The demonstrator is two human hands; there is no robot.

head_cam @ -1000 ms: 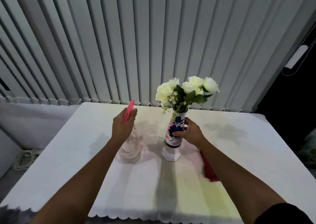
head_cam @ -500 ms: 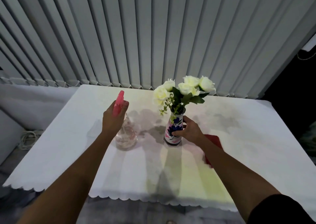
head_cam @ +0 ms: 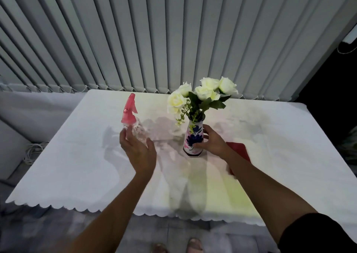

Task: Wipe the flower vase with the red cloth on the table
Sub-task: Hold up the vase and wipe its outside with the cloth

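Bare fingers first: my right hand (head_cam: 211,143) is wrapped round the vase (head_cam: 193,140), thumb across its painted front low down, the other fingers curled behind its right side, so it is gripped. My left hand (head_cam: 140,152) is spread with the fingers loose, palm turned toward the vase; its fingertips (head_cam: 123,135) sit in front of the clear body of the spray bottle (head_cam: 133,125), and I cannot tell whether they touch it, but they are not closed round it. The vase stands upright on the table (head_cam: 81,167), white with blue and pink flowers painted on it and a dark angular foot. White roses (head_cam: 204,92) with green leaves rise out of its mouth. The bottle stands upright to the left of the vase, near it but apart, with a pink trigger head on top. The red cloth (head_cam: 239,150) lies flat on the table just right of the vase, partly hidden behind my right wrist and forearm. A white covering with a scalloped edge overlies the table. Behind the vase, past the far table edge, hang grey vertical blinds (head_cam: 154,36). Below the near edge of the table my toes (head_cam: 195,248) show on the floor.
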